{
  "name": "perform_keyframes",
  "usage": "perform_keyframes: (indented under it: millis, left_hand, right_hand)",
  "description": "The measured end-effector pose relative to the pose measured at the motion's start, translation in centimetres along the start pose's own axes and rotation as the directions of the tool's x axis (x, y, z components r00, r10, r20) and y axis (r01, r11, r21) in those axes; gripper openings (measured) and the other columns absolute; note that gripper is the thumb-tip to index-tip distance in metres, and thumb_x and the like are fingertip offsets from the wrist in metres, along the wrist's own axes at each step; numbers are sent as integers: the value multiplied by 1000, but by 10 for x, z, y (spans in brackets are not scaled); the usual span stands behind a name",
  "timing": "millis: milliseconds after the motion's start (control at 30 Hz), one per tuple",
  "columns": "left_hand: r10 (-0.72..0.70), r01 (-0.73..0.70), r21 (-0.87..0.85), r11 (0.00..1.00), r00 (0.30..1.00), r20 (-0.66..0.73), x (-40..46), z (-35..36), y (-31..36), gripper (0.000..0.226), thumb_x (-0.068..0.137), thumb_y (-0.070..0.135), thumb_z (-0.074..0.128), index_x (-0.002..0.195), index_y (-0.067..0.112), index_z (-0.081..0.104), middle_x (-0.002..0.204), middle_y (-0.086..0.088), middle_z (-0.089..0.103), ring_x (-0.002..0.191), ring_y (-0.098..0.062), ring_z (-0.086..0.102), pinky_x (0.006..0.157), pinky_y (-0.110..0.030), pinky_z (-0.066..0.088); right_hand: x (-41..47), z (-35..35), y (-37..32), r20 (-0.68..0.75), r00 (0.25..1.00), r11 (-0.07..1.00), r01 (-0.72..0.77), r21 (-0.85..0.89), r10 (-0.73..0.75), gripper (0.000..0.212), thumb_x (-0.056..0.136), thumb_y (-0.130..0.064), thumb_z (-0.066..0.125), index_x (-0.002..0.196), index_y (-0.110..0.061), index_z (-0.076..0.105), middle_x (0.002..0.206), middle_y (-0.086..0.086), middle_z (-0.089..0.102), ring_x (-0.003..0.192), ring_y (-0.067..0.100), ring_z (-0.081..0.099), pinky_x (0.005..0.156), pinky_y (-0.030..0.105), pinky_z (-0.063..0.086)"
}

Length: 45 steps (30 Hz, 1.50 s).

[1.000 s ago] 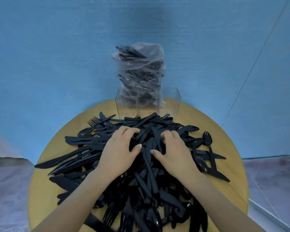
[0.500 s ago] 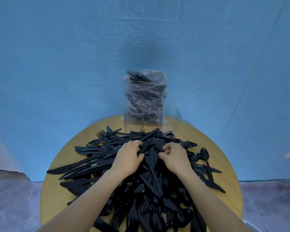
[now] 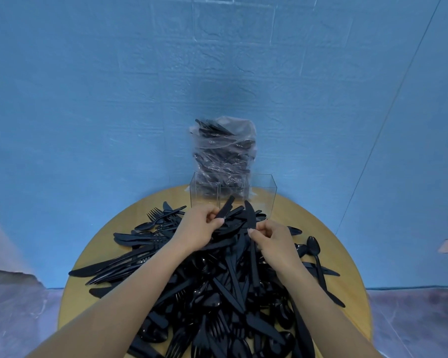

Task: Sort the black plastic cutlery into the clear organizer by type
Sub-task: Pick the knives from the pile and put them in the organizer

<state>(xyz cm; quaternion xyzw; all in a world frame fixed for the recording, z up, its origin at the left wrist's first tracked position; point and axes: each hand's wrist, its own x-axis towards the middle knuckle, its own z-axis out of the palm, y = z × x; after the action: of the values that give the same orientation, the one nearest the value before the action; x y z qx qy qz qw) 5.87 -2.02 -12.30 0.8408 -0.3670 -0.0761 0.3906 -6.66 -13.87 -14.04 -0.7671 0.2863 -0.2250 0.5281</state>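
Picking stage: left hand (image 3: 199, 228) pinches one knife (image 3: 224, 208), right hand (image 3: 274, 241) pinches another (image 3: 251, 218), both lifted off the cutlery heap (image 3: 217, 293). Next, probably: drop both into one compartment of the organizer (image 3: 264, 192) just behind.

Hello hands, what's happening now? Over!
Left hand holds one knife, right hand another. Clear organizer empty behind pile. Nothing blocking.

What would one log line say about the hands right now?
left hand: pinches knife | right hand: pinches knife | clear organizer: looks empty | cutlery pile: unsorted
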Motion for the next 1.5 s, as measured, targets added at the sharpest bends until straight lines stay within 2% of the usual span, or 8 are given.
perform_keyframes:
  millis: [200, 633, 833, 933, 1033, 1167, 1367, 1500]
  left_hand:
    - [-51, 26, -375, 927, 997, -56, 5, -16, 23, 7, 92, 10, 57, 93, 10, 64, 81, -3, 55, 73, -13, 55, 63, -11, 51]
    - [-315, -50, -997, 54, 947, -64, -2, -28, 55, 13, 94, -3, 48, 85, 2, 56, 74, -7, 50, 65, -13, 51, 59, -18, 56]
    - [-354, 0, -974, 225, 931, -82, -18, -22, 46, 11, 91, -6, 53, 97, 3, 51, 89, -9, 54, 71, -13, 59, 69, -23, 57]
    - [-448, 138, -768, 625, 869, -208, -17, -26, 30, 49, 84, 10, 69, 122, 8, 38, 122, -12, 45, 100, -17, 52, 91, -27, 45]
    - [-80, -22, -217, 976, 889, -451, -22, -33, 21, 76, 79, 22, 75, 139, 14, 29, 140, -10, 22, 126, -18, 30, 106, -26, 24]
    - [425, -326, 521, 789, 902, -78, -25, -34, 10, 52, 93, 46, 47, 139, 21, 38, 141, -1, 38, 136, -20, 26, 115, -39, 5]
    - [287, -341, 473, 812, 940, 186, -31, -40, 9, 41, 89, 54, 49, 110, 19, 51, 102, 1, 64, 84, -16, 55, 65, -29, 33]
    - [224, -260, 424, 867, 965, 134, -39, -41, 2, 34, 92, 51, 44, 99, 26, 65, 82, 12, 61, 70, -9, 54, 60, -26, 35]
  right_hand:
    - [-1, 2, -9, 13, 999, 996, 47, 75, -48, 20, 92, -18, 58, 76, -7, 57, 70, 7, 53, 63, 18, 49, 69, 36, 45]
    - [-34, 34, -47, 153, 971, 964, 150, 221, -186, 12, 102, -20, 33, 92, -18, 39, 84, 8, 61, 58, 10, 61, 61, 29, 55]
    - [-29, 19, -36, 42, 944, 936, 329, -122, -326, 17, 99, -15, 43, 83, -20, 41, 67, -5, 54, 57, 2, 55, 58, 14, 42]
    - [-21, 7, -31, 86, 958, 936, 287, -203, -275, 11, 99, -16, 44, 91, -9, 46, 83, 11, 65, 66, 9, 62, 72, 27, 53]
    - [-20, -2, -34, 159, 962, 958, 246, -149, -222, 12, 99, -13, 44, 87, -11, 45, 87, 13, 66, 72, 16, 64, 69, 31, 56]
    - [-21, -11, -37, 244, 945, 960, 254, -119, -219, 17, 99, -12, 45, 82, -15, 43, 78, 7, 64, 66, 12, 62, 60, 21, 51]
    - [-22, -20, -28, 394, 907, 936, 256, -241, -147, 11, 98, -16, 49, 88, -12, 46, 68, 7, 60, 59, 11, 60, 52, 19, 42]
    - [-20, -26, -32, 127, 968, 909, 248, -335, -218, 17, 94, -20, 54, 81, -10, 51, 78, 8, 58, 70, 18, 53, 64, 29, 42]
